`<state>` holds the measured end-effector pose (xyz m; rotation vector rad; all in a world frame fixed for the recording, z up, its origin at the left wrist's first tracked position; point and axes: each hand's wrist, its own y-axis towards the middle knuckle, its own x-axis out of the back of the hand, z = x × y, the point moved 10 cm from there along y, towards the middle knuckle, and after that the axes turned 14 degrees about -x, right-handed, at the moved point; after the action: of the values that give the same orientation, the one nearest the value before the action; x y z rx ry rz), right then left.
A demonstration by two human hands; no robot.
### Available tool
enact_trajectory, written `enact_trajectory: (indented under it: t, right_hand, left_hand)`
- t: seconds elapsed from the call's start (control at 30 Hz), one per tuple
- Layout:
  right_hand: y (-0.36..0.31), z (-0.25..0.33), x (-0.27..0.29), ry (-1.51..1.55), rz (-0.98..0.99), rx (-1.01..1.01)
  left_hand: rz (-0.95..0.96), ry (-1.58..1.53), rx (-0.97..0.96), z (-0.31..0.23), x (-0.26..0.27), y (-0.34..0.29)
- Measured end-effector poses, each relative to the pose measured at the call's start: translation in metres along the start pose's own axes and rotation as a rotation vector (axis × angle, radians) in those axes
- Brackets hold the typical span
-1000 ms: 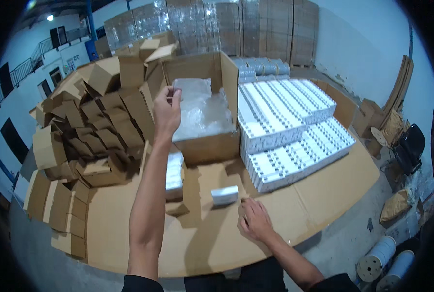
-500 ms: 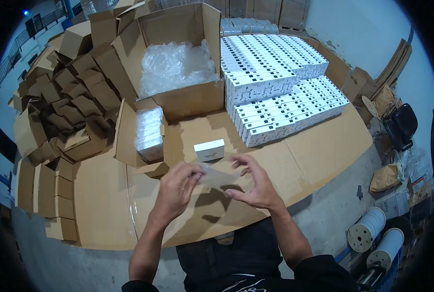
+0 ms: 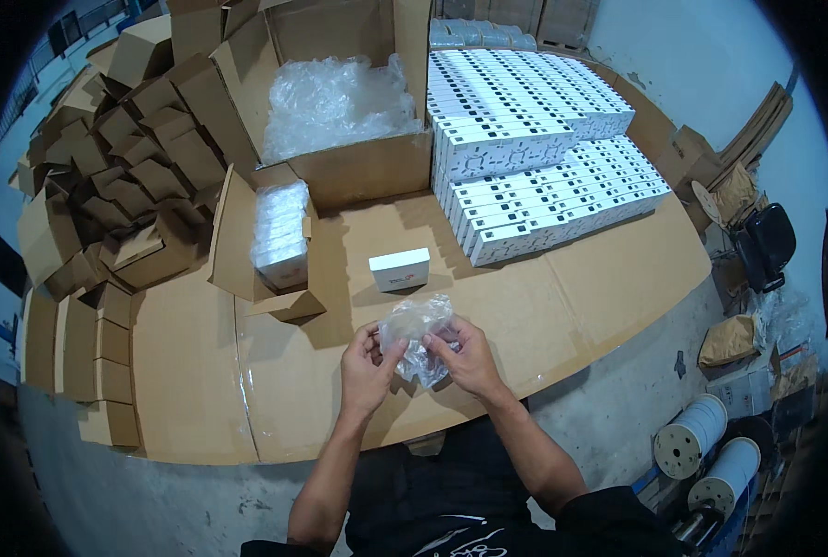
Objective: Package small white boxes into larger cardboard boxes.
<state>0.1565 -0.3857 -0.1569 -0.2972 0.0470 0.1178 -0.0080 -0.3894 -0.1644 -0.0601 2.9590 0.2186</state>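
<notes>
- Closing on the clear plastic film [image 3: 420, 320], the right hand [image 3: 471, 360] has gone from standing open beside it to gripping it; the film now bunches up.
- Farthest left of these, an open carton [image 3: 230, 227] holds film-wrapped boxes [image 3: 279, 227].
- Next, the left hand [image 3: 366, 368] has thumb and fingers narrowed on the film's left side; a light fingertip pinch should part thin layers better than a fist.
- Just beyond the film, a small white box [image 3: 398, 271] stands on the cardboard [image 3: 516, 302], untouched, with an orange-red mark on its front.
- Between the hands, the film looks crumpled, glossy and see-through; whether an opening faces the thumbs cannot be told.
- Pinching the right side, the right hand's thumb would best slide outward evenly with its partner, to avoid tearing.
- Farther right, white boxes form a stepped stack [image 3: 505, 160].
</notes>
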Motion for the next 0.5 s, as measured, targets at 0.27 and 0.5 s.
enact_trajectory:
  t: [0.27,0.5]
  right_hand:
    - [0.012,-0.022,-0.006,0.196,0.2,-0.023]
    - [0.007,-0.002,0.008,0.273,0.042,0.1]
  left_hand:
    - [-0.211,-0.002,-0.024,0.021,0.021,0.008]
    - [-0.254,0.531,-0.286,-0.018,0.032,0.012]
